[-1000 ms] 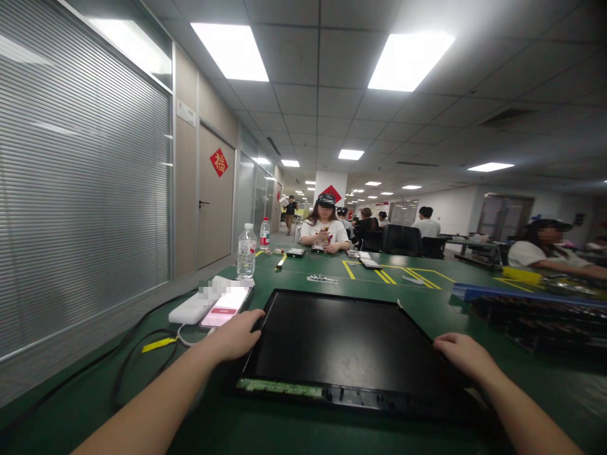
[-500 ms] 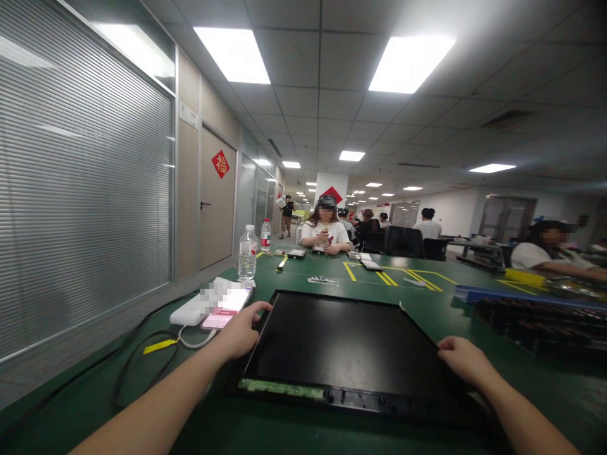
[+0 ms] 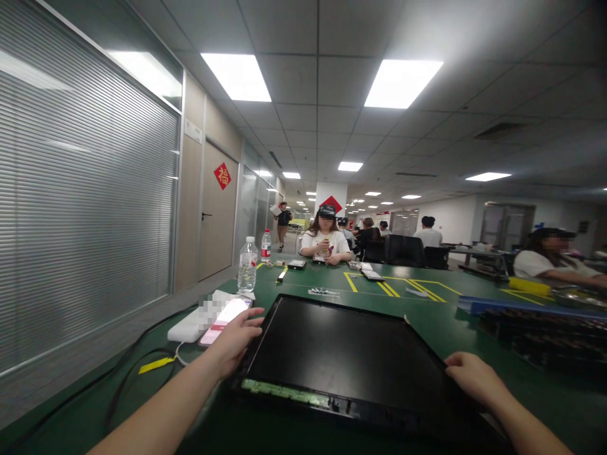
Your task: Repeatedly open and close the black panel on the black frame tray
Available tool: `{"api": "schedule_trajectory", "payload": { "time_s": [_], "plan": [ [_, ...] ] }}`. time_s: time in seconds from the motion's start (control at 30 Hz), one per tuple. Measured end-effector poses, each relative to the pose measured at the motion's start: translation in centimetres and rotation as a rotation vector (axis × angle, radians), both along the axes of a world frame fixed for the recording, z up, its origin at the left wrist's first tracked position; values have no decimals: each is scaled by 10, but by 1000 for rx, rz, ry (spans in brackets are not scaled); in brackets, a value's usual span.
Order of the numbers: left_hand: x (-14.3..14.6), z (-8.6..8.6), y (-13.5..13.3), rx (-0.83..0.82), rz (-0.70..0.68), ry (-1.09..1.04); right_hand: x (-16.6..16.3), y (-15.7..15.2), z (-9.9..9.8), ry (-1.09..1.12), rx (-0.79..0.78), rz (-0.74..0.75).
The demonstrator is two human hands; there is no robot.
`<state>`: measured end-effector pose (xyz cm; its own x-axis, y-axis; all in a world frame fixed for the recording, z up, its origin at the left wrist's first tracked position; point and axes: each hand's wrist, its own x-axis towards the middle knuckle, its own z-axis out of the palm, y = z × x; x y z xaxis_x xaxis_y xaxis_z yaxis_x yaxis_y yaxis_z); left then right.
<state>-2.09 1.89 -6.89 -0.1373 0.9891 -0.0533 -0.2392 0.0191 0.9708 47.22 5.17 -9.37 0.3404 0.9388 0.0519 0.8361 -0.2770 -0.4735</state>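
Note:
A large flat black display panel [image 3: 341, 354] lies in front of me on the green table [image 3: 427, 316], with a thin green circuit strip [image 3: 282, 390] along its near edge. My left hand [image 3: 232, 341] grips the panel's left edge, fingers curled around it. My right hand [image 3: 474, 379] holds the right edge, fingers curled over the rim. The near edge looks slightly raised off the table.
A phone with a lit screen [image 3: 222, 316] and a white power bank [image 3: 190, 325] with cables lie left of the panel. A water bottle [image 3: 247, 265] stands behind them. Dark trays [image 3: 540, 341] are stacked at right. Other people sit at the far end and right.
The view has tilted down slightly. Both hands stay on the panel's edges; the near edge of the panel seems lifted a little and the left hand has shifted along the edge.

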Motion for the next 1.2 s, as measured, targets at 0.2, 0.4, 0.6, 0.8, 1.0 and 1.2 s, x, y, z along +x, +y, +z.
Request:
{"api": "schedule_trajectory", "payload": {
  "time_s": [0.2,0.4,0.6,0.8,1.0,1.2],
  "plan": [
    [3,5,0,-84,-2,-86,1,0,0,-19,27,10],
    [4,6,0,-151,-17,-101,1,-1,4,-4,-2,38],
    [3,4,0,-174,-73,-133,-2,-6,9,27,6,36],
    [5,7,-7,-126,-119,-149,-6,-10,11,30,41,30],
    [7,7,-10,-101,-217,-95,-11,-13,14,26,44,24],
    [5,4,-7,-83,-184,-9,-15,-16,17,26,34,30]
  ]
}}
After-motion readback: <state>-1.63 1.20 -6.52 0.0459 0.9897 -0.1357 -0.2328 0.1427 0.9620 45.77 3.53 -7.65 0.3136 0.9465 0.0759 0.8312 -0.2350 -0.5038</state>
